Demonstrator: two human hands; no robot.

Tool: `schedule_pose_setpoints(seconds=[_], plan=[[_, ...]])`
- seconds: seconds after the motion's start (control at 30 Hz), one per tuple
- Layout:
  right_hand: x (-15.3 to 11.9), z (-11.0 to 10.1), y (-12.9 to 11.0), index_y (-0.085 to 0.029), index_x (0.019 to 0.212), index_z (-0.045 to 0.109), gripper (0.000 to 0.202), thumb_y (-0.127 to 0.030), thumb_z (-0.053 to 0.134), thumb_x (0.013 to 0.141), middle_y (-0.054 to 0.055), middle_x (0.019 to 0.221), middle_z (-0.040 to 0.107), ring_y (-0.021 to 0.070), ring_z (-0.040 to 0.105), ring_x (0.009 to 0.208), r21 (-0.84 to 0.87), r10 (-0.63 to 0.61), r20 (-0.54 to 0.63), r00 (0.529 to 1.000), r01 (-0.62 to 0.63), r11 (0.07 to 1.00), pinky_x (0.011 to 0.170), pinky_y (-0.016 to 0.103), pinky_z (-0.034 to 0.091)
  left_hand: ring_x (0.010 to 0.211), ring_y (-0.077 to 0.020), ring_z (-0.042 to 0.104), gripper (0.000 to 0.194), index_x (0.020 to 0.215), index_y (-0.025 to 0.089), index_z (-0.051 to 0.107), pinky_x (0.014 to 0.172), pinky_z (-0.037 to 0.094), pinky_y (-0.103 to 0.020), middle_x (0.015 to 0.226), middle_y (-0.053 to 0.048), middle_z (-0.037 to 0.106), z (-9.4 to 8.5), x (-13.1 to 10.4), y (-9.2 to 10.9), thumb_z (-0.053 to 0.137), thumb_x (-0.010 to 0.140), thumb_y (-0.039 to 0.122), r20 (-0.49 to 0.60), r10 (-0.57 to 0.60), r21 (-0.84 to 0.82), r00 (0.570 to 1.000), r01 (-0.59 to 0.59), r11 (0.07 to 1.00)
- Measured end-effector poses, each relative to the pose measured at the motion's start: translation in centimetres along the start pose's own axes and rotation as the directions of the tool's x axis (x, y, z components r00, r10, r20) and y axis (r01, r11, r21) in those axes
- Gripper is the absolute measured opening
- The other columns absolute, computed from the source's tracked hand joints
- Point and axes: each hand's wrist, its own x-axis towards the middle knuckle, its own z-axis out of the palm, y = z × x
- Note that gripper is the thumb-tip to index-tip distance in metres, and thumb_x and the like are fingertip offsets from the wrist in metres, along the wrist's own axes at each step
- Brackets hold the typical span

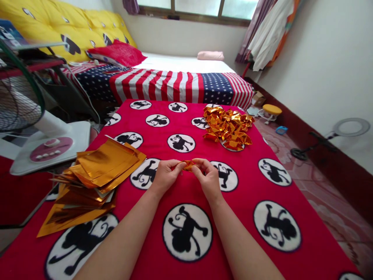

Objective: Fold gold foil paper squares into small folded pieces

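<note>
Between both hands, over the middle of the red cloth [148, 140], is a small piece of shiny gold foil paper [189, 166]. My left hand [168, 175] pinches its left end between thumb and fingers. Its right end is in the closed fingers of my right hand [206, 175]. To the left lies a loose stack of flat gold sheets [99, 167], fanned out unevenly. A heap of folded gold pieces [229, 126] sits beyond my right hand, toward the far right of the cloth.
A fan with a white base [78, 136] stands at the left edge. Past the cloth is a bed with a striped, starred cover [163, 85]. On the floor at right are a yellow stool [272, 109] and a ring-shaped stand [351, 126].
</note>
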Motion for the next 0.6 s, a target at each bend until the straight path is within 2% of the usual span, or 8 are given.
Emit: schedule_pose_setpoints(seconds=[0.17, 0.4, 0.6], plan=[[0.04, -0.15, -0.06, -0.017, 0.084, 0.071, 0.015, -0.031, 0.066, 0.081, 0.004, 0.079, 0.071, 0.0158, 0.062, 0.071, -0.046, -0.014, -0.016, 1.000, 0.014, 0.999, 0.069, 0.027, 0.048, 0.051, -0.0103, 0.050, 0.039, 0.056, 0.014, 0.062, 0.053, 0.037, -0.022, 0.052, 0.000, 0.059, -0.15, 0.10, -0.14, 0.060, 0.085, 0.040, -0.069, -0.012, -0.001, 0.998, 0.012, 1.000], [0.10, 0.02, -0.20, -0.017, 0.069, 0.068, 0.018, -0.032, 0.066, 0.080, 0.000, 0.062, 0.064, 0.0122, 0.053, 0.058, -0.077, -0.002, -0.043, 0.999, -0.001, 0.997, 0.057, 0.024, 0.040, 0.050, -0.0104, 0.050, 0.041, 0.054, 0.014, 0.062, 0.052, 0.036, -0.022, 0.050, 0.000, 0.058, -0.14, 0.11, 0.03, 0.060, 0.085, 0.041, -0.081, -0.039, -0.013, 0.996, 0.039, 0.999], [-0.27, 0.20, 0.00, -0.018, 0.066, 0.065, 0.018, -0.030, 0.066, 0.080, -0.002, 0.060, 0.061, 0.0120, 0.051, 0.057, -0.145, -0.071, -0.122, 0.990, 0.053, 0.988, 0.057, 0.024, 0.038, 0.051, -0.0112, 0.051, 0.039, 0.057, 0.014, 0.065, 0.051, 0.036, -0.023, 0.053, -0.001, 0.061, 0.15, 0.08, 0.01, 0.061, 0.083, 0.044, -0.068, -0.073, -0.048, 0.995, 0.070, 0.996]])
